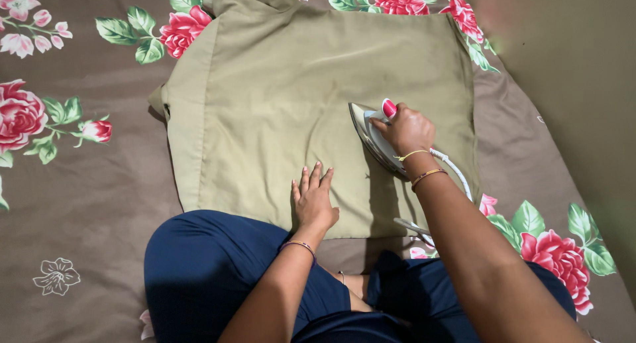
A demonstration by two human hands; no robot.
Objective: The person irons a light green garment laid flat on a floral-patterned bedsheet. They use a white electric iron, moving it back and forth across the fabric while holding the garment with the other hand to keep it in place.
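The bedsheet (99,204), brown w/ roses, lay under everything, and on it the olive cloth (278,104) was spread just ahead of the left hand (313,200), which lay flat w/ fingers slightly spread, pressing the near edge beside the person's knee. The cloth around and left of that hand looked mostly smooth, so I'd judge the ironing well along, w/ faint creases left near the far top edge and to the right of the right hand. The right hand (407,129) was wrapped round the handle of the iron (371,134), whose soleplate sat tilted on the cloth's right part, cord (457,174) trailing back under the wrist.
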